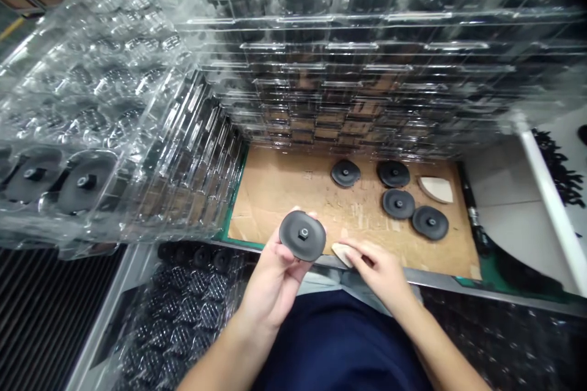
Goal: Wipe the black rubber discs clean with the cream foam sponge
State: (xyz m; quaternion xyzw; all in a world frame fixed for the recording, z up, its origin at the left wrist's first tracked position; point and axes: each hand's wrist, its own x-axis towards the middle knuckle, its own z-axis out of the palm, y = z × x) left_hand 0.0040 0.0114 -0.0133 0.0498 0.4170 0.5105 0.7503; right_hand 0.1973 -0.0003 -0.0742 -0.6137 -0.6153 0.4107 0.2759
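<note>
My left hand (275,275) holds up a dark grey rounded disc (302,235) with a small hub in its middle, fingers closed round its edge, over the near edge of the brown work board (284,189). My right hand (378,266) rests at that edge, fingers pinched on a small beige pad (342,252). Several more grey discs (398,203) lie on the board to the right, beside a white curved-edge pad (436,189).
Tall stacks of clear plastic trays holding grey discs stand at the back (367,43) and on the left (92,116). A bag of black discs (183,311) sits low left by my lap. A white rail (545,189) runs along the right.
</note>
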